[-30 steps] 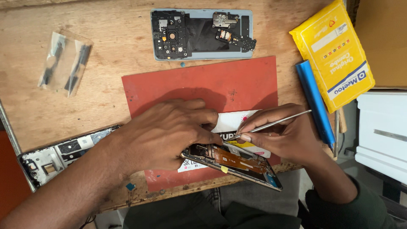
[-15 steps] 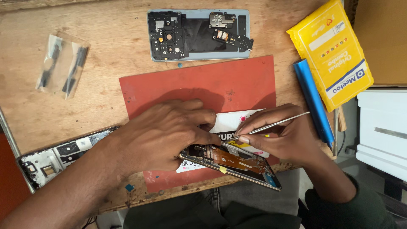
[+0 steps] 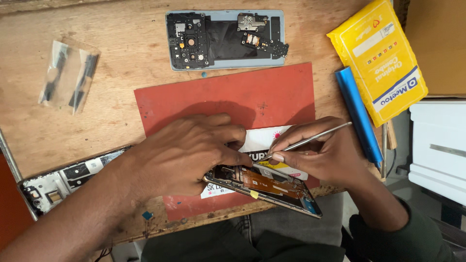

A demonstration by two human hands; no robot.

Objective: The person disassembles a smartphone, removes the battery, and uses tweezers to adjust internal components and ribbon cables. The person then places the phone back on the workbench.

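Note:
An opened phone (image 3: pixel 272 190) with its orange flex cable exposed lies at the near edge of a red mat (image 3: pixel 228 102). My left hand (image 3: pixel 187 153) presses down on the phone's left end, fingers curled over it. My right hand (image 3: pixel 323 153) pinches thin metal tweezers (image 3: pixel 310 139), whose tips touch the phone's inner parts near my left fingertips. A white printed card (image 3: pixel 264 140) lies under the phone.
A second phone frame with circuit parts (image 3: pixel 225 39) lies at the back of the wooden table. A clear bag of small parts (image 3: pixel 68 75) sits far left, another phone frame (image 3: pixel 63 179) near left. A blue tube (image 3: pixel 359 116), a yellow packet (image 3: pixel 381 58) and a white box (image 3: pixel 439 145) stand right.
Both hands stay on the phone; the tweezers' tips have shifted slightly within it. The view has drifted a little.

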